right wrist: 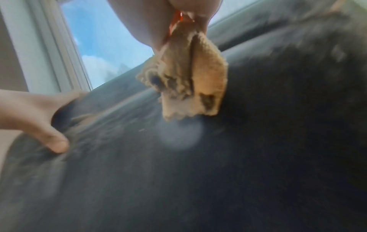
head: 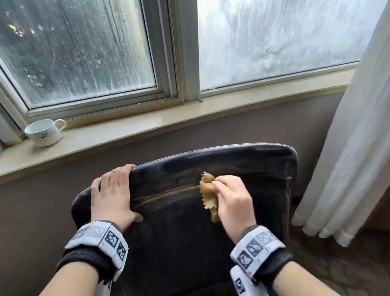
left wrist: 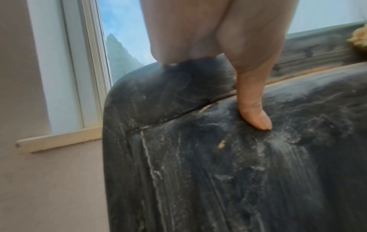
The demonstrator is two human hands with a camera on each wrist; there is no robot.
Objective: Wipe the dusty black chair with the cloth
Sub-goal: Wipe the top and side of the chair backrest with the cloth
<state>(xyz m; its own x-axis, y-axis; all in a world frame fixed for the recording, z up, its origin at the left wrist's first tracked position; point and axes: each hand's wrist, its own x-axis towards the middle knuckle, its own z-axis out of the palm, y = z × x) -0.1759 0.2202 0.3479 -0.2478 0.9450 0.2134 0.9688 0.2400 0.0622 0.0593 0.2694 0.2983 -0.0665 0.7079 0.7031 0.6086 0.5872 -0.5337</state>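
Note:
The black chair (head: 181,237) stands under the window with its backrest towards me, grey with dust streaks (left wrist: 218,157). My left hand (head: 112,197) grips the backrest's top left corner, fingers curled over the top edge and thumb (left wrist: 254,109) pressed on the front face. My right hand (head: 232,200) holds a crumpled tan cloth (head: 209,193) against the backrest near its horizontal seam. In the right wrist view the cloth (right wrist: 190,84) hangs bunched from my fingers, stained dark in spots, and the left hand's thumb (right wrist: 49,138) shows at the left.
A white cup (head: 42,133) sits on the window sill (head: 185,119) at the left. A white curtain (head: 362,136) hangs down to the floor right of the chair. The wall below the sill lies close behind the backrest.

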